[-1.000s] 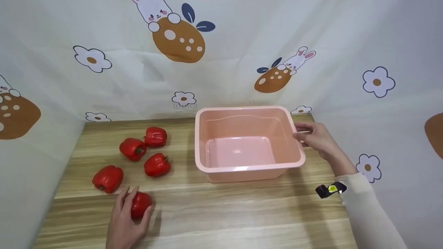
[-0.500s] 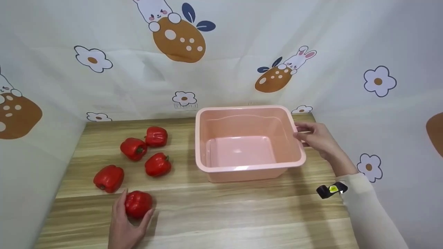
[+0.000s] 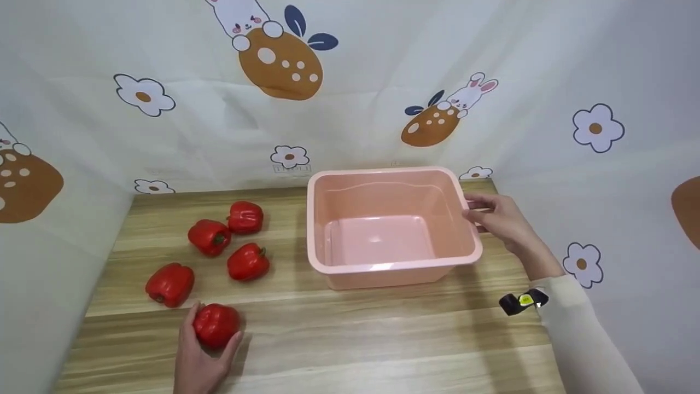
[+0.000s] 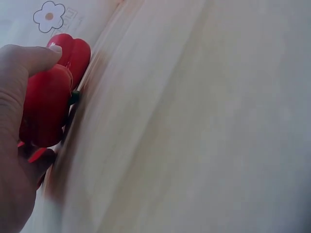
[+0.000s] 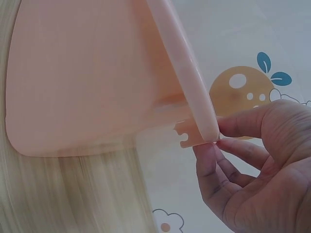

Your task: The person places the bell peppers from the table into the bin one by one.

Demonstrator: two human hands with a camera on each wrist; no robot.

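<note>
Gripping the red bell pepper (image 3: pixel 217 326) between thumb and fingers, the left hand (image 3: pixel 197 358) is at the near left of the wood-grain table (image 3: pixel 383 339); cannot tell whether the pepper touches the surface or sits just clear of it. Right hand (image 3: pixel 503 221) pinches the pink bin (image 3: pixel 394 267) by the right side of its rim, bin upright and well apart from the held pepper. Four other peppers (image 3: pixel 249 262) lie beyond the left hand, left of the bin.

The peppers (image 3: pixel 216 326) look glossy, the tub (image 3: pixel 394 267) smooth plastic, the tabletop (image 3: pixel 355 334) wood-grained.
</note>
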